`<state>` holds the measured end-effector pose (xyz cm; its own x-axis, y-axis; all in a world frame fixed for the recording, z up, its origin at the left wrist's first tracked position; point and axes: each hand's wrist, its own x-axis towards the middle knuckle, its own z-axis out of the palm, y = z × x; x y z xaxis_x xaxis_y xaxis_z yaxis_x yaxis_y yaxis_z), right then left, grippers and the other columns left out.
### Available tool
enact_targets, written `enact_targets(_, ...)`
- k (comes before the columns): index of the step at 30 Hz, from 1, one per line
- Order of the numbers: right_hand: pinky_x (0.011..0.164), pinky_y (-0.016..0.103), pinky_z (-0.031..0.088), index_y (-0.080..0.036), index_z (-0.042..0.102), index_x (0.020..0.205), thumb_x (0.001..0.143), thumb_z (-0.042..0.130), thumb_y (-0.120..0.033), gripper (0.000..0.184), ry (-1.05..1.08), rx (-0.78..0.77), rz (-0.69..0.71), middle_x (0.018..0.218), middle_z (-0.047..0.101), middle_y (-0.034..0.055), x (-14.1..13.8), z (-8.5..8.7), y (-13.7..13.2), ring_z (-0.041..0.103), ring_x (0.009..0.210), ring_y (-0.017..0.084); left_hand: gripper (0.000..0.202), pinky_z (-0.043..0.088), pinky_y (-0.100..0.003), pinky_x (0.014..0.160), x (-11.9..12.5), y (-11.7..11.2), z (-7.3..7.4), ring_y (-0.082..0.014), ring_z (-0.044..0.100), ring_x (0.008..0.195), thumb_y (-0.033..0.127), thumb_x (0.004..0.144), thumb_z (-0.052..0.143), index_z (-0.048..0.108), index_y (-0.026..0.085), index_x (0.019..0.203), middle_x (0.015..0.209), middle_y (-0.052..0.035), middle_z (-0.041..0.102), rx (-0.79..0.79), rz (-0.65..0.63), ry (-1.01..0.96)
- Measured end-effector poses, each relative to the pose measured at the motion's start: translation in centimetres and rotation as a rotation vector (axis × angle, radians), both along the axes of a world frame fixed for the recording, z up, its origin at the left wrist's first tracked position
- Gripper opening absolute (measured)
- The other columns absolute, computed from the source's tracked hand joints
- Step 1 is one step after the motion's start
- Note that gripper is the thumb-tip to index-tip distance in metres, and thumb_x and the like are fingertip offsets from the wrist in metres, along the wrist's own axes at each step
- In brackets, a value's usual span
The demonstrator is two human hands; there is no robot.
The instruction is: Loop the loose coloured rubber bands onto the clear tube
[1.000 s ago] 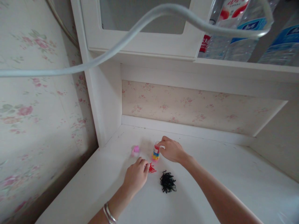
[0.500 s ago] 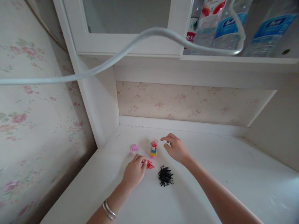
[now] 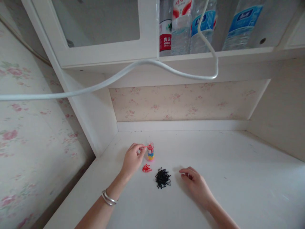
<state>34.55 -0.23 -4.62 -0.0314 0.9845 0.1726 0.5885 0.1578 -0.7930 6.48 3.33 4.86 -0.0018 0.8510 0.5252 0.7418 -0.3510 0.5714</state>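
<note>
My left hand (image 3: 133, 158) is closed in a pinch on a red elastic band (image 3: 145, 146), held at the mouth of a small clear jar (image 3: 150, 152). Layers of red, blue and yellow bands fill the upright jar. In front of it lies a small heap of red elastic bands (image 3: 146, 168). A larger pile of black elastic bands (image 3: 163, 178) sits to the right of that. My right hand (image 3: 194, 181) rests low over the table, right of the black pile, fingers loosely bent and apart from the thumb, with nothing visible in them.
A white cable (image 3: 133, 65) hangs across the view above the white table (image 3: 214, 149). Overhead is a white cabinet (image 3: 107, 52) with plastic bottles (image 3: 181, 31) on its shelf. Flowered wallpaper (image 3: 28, 143) covers the left wall.
My left hand has risen from the red heap to the jar's mouth with a red band. My right hand has drawn back from beside the jar, toward me. The pink cap is now hidden.
</note>
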Motion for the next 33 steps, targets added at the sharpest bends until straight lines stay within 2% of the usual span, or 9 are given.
enact_targets(4,0.064,0.026,0.040,-0.025,0.067,0.089,0.079,0.042,-0.030,0.027,-0.052,-0.003,0.053,0.082,0.059,0.0015,-0.4,0.6,-0.3,0.053,0.066,0.014,0.023,0.046,-0.024,0.069,0.9,1.4,1.6,-0.0100,0.056,0.066,0.031,0.086,0.046,0.066,0.020,0.092,0.093,-0.0020,0.062,0.020,0.007,0.112)
enact_targets(9,0.066,0.026,0.041,-0.024,0.067,0.089,0.079,0.040,-0.029,0.029,-0.062,0.033,0.054,0.082,0.059,0.0018,-0.2,0.5,-0.6,0.054,0.067,0.014,0.022,0.046,-0.024,0.074,1.4,2.2,2.0,-0.0120,0.059,0.075,0.029,0.085,0.047,0.067,0.022,0.091,0.093,-0.0011,0.063,0.026,0.038,0.200)
enact_targets(16,0.065,0.026,0.041,-0.024,0.067,0.087,0.078,0.040,-0.028,0.029,-0.073,0.041,0.046,0.081,0.059,0.0013,-0.1,0.8,-0.8,0.054,0.066,0.014,0.024,0.044,-0.024,0.081,1.7,1.9,2.7,-0.0128,0.060,0.082,0.029,0.088,0.045,0.068,0.023,0.093,0.096,-0.0019,0.063,-0.015,0.041,0.300)
enact_targets(28,0.066,0.027,0.041,-0.024,0.066,0.089,0.079,0.038,-0.029,0.030,-0.105,0.035,0.064,0.084,0.059,0.0019,-0.2,0.5,-0.8,0.055,0.067,0.014,0.026,0.044,-0.023,0.077,1.6,2.0,2.6,-0.0131,0.061,0.083,0.034,0.088,0.045,0.069,0.025,0.092,0.096,-0.0011,0.063,-0.068,0.053,0.340)
enact_targets(33,0.066,0.026,0.042,-0.024,0.067,0.088,0.078,0.040,-0.028,0.029,-0.112,0.051,0.059,0.083,0.060,0.0015,-0.2,0.7,-0.9,0.056,0.067,0.014,0.029,0.045,-0.023,0.079,1.1,2.3,2.1,-0.0124,0.060,0.080,0.035,0.088,0.043,0.070,0.025,0.090,0.092,-0.0016,0.063,-0.055,-0.006,0.316)
